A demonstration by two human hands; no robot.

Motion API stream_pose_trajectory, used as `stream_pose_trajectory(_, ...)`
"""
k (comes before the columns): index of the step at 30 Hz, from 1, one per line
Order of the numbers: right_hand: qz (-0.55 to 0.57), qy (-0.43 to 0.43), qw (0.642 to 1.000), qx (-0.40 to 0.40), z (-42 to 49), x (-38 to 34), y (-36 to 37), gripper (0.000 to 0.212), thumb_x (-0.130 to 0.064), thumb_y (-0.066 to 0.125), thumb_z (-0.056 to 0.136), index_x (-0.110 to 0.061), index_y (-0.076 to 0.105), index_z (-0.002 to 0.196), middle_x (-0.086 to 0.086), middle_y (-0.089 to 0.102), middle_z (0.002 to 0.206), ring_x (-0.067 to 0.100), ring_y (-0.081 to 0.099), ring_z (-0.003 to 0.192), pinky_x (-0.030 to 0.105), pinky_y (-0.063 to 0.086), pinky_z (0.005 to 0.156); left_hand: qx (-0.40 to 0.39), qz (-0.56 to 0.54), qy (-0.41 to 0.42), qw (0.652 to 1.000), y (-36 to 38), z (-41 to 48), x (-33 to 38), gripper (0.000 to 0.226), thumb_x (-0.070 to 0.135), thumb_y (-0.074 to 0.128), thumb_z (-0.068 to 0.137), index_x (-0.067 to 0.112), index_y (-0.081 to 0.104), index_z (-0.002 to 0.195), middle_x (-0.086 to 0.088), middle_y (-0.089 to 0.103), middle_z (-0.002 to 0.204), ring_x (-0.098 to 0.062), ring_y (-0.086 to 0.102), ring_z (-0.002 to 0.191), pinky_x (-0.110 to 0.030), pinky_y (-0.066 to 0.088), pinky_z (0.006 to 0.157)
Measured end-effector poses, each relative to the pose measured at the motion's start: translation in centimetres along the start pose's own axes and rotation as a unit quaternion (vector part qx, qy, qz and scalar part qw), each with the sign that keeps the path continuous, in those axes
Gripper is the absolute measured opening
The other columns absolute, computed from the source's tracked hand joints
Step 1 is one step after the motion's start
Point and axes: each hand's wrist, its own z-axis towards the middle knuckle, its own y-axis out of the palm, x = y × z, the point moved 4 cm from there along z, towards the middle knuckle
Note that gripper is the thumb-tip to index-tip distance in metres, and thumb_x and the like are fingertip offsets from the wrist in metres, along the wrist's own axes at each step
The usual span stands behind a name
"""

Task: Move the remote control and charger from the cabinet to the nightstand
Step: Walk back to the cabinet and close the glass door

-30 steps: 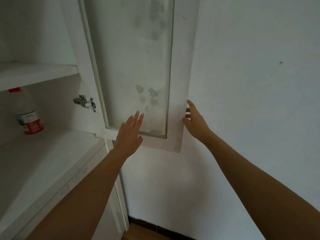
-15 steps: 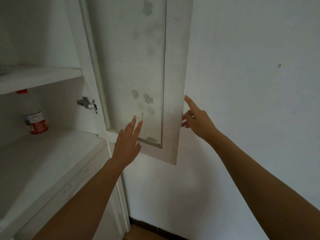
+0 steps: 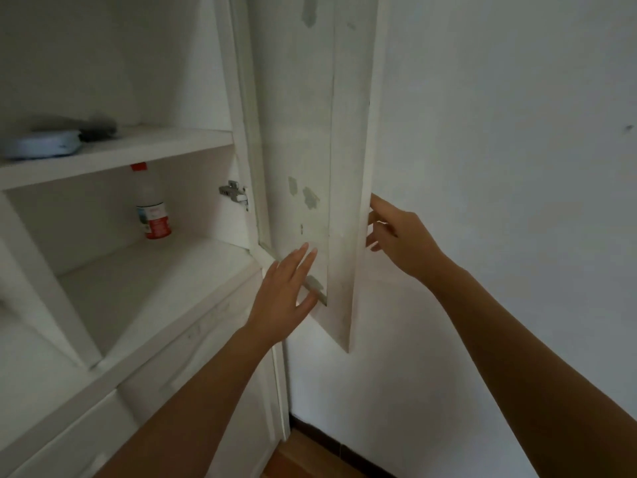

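Note:
A white cabinet [image 3: 117,157] stands open on the left, its glass door [image 3: 310,139] swung out toward the wall. On the upper shelf lies a pale rounded object [image 3: 41,143] with a dark blurred thing [image 3: 98,129] beside it; I cannot tell which is the remote control or the charger. My left hand [image 3: 286,291] is flat, fingers apart, against the door's lower inner face. My right hand [image 3: 396,236] is at the door's outer edge, fingers spread and touching it. Neither hand holds anything.
A plastic bottle [image 3: 151,205] with a red cap and red label stands at the back of the lower shelf. A metal hinge [image 3: 234,193] joins the door to the frame. A white wall [image 3: 499,167] is on the right, wooden floor [image 3: 310,457] below.
The view has turned left, showing more of the cabinet and the upper shelf's objects. The door looks narrower, more edge-on. Both hands stay by the door's lower part.

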Motion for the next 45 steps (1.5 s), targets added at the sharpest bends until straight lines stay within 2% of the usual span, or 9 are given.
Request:
stream_pose_trajectory(5, 0.011, -0.029, 1.000, -0.006, 0.0, -1.4, 1.6, 0.057, 0.004, 0.032, 0.089, -0.026, 0.031, 0.138, -0.004, 0.057, 0.099, 0.002, 0.062, 0.071, 0.025, 0.053, 0.070, 0.027, -0.049, -0.010, 0.998, -1.5, -2.4, 2.3, 0.077, 0.073, 0.018, 0.080, 0.030, 0.004, 0.142, 0.007, 0.011, 0.153, -0.007, 0.012, 0.139, -0.030, 0.008, 0.114)
stream_pose_trajectory(10, 0.014, -0.063, 0.998, -0.017, 0.2, -2.7, 3.1, 0.055, 0.003, 0.034, 0.091, -0.023, 0.029, 0.139, 0.001, 0.057, 0.111, 0.008, 0.061, 0.078, 0.007, 0.048, 0.072, 0.012, -0.035, -0.034, 0.999, -2.1, -3.5, 3.0, 0.098, 0.071, 0.042, 0.072, 0.028, -0.017, 0.138, -0.002, 0.001, 0.157, -0.013, 0.004, 0.142, -0.033, 0.003, 0.116)
stream_pose_trajectory(13, 0.009, -0.081, 0.996, -0.021, 0.3, -3.5, 3.9, 0.057, 0.003, 0.034, 0.091, -0.026, 0.028, 0.140, 0.006, 0.058, 0.120, 0.012, 0.061, 0.086, 0.011, 0.048, 0.076, 0.021, 0.004, -0.038, 0.999, -2.5, -4.1, 2.6, 0.100, 0.067, 0.043, 0.073, 0.022, -0.019, 0.138, -0.006, 0.003, 0.156, -0.017, 0.005, 0.144, -0.038, 0.003, 0.118)
stream_pose_trajectory(16, 0.009, -0.099, 0.995, -0.014, 0.5, -4.5, 4.5, 0.062, 0.005, 0.034, 0.089, -0.029, 0.025, 0.140, 0.008, 0.056, 0.126, 0.018, 0.061, 0.100, 0.027, 0.049, 0.088, 0.028, 0.023, -0.042, 0.998, -3.1, -4.7, 2.2, 0.099, 0.063, 0.045, 0.074, 0.019, -0.015, 0.140, -0.007, 0.008, 0.156, -0.018, 0.008, 0.143, -0.037, -0.001, 0.117)
stream_pose_trajectory(23, 0.005, -0.156, 0.987, -0.040, 1.3, -7.8, 8.0, 0.072, 0.003, 0.037, 0.089, -0.042, 0.005, 0.135, 0.010, 0.044, 0.140, 0.022, 0.051, 0.116, 0.034, 0.047, 0.095, 0.090, 0.069, -0.041, 0.993, -6.2, -8.2, -0.4, 0.083, 0.041, 0.051, 0.077, 0.004, 0.013, 0.141, -0.018, 0.030, 0.148, -0.021, 0.019, 0.138, -0.034, 0.002, 0.118)
stream_pose_trajectory(29, -0.007, -0.185, 0.980, -0.077, 3.1, -10.3, 13.7, 0.073, -0.001, 0.042, 0.090, -0.035, 0.004, 0.142, -0.001, 0.016, 0.155, 0.016, 0.019, 0.141, 0.022, 0.022, 0.105, 0.126, 0.119, -0.119, 0.978, -10.4, -11.9, -4.8, 0.084, 0.042, 0.055, 0.076, 0.007, 0.015, 0.141, -0.018, 0.031, 0.146, -0.028, 0.024, 0.137, -0.057, 0.024, 0.112)
stream_pose_trajectory(34, -0.014, -0.209, 0.973, -0.100, 4.2, -13.0, 18.2, 0.079, -0.005, 0.043, 0.091, -0.043, -0.011, 0.135, -0.001, 0.003, 0.157, 0.017, 0.013, 0.142, 0.023, 0.021, 0.103, 0.101, 0.205, -0.166, 0.959, -13.0, -13.7, -8.2, 0.083, 0.054, 0.043, 0.081, 0.013, 0.006, 0.143, -0.017, 0.016, 0.153, -0.025, 0.004, 0.142, -0.051, 0.006, 0.117)
stream_pose_trajectory(40, 0.025, -0.216, 0.972, -0.092, 5.4, -14.3, 21.4, 0.083, -0.012, 0.048, 0.091, -0.041, -0.018, 0.132, 0.000, 0.000, 0.157, 0.020, 0.003, 0.144, 0.049, 0.014, 0.117, 0.103, 0.241, -0.202, 0.944, -14.5, -14.7, -10.6, 0.088, 0.064, 0.039, 0.079, 0.012, 0.008, 0.143, -0.011, 0.000, 0.151, -0.028, -0.002, 0.142, -0.043, -0.003, 0.116)
stream_pose_trajectory(45, 0.029, -0.211, 0.971, -0.111, 6.3, -14.8, 23.5, 0.067, -0.039, 0.038, 0.094, -0.042, -0.016, 0.133, 0.000, -0.005, 0.157, 0.020, -0.006, 0.144, 0.050, 0.007, 0.117, 0.149, 0.190, -0.298, 0.923, -15.5, -16.1, -13.3, 0.111, 0.072, 0.044, 0.069, 0.011, -0.014, 0.141, -0.020, -0.010, 0.153, -0.022, -0.018, 0.140, -0.041, -0.007, 0.117)
